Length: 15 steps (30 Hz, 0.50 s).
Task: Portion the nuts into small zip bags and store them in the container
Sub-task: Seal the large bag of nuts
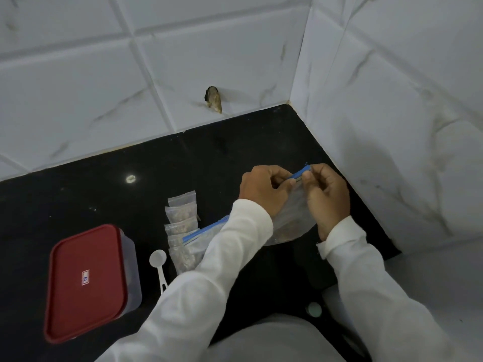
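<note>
Right of centre, the left hand (264, 189) and right hand (326, 197) each pinch the blue strip (300, 175) of a big nut bag (292, 220). I judge it is best kept upright while the seal is worked. Centre left lie about five small filled bags (180, 227), one second big bag (201, 233) and one spoon (158, 259), with one lidded container (86, 280) at lower left.

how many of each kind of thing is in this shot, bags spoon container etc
large blue-seal zip bags: 2, the held bag pinched at its seal by the left hand and right hand, and the flat bag on the counter
small zip bags of nuts: 5, overlapping, so roughly
white spoon: 1
red-lidded container: 1
total: 9
</note>
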Tool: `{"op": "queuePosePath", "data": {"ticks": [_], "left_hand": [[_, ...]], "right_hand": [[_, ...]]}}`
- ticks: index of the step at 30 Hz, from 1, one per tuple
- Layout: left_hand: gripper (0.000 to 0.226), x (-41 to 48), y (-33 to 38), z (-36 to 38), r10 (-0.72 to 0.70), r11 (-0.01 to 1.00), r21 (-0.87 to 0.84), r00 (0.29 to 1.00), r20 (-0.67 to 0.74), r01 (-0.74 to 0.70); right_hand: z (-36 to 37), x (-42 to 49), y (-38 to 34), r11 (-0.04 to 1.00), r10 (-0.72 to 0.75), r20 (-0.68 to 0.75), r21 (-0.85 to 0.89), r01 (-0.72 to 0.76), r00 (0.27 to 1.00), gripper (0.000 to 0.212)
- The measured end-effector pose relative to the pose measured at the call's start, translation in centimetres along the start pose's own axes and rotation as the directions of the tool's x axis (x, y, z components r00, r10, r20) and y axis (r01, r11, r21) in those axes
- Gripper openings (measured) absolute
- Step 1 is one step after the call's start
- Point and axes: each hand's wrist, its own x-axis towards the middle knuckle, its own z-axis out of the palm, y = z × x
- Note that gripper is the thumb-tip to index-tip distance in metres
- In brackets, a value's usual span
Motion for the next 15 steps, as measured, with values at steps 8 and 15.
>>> {"op": "queuePosePath", "data": {"ticks": [8,15], "left_hand": [[0.005,0.1,-0.5,0.8,-0.021,0.995,0.095,1.0,0.008,0.02],[0.007,0.1,-1.9,-2.3,-0.071,0.994,0.083,0.997,0.03,0.069]], "right_hand": [[1.0,0.2,0.5,0.996,0.049,-0.068,-0.068,-0.054,0.996,0.013],[0.5,-0.1,0.1,0.997,0.061,0.02,0.045,-0.062,0.998,0.019]]}}
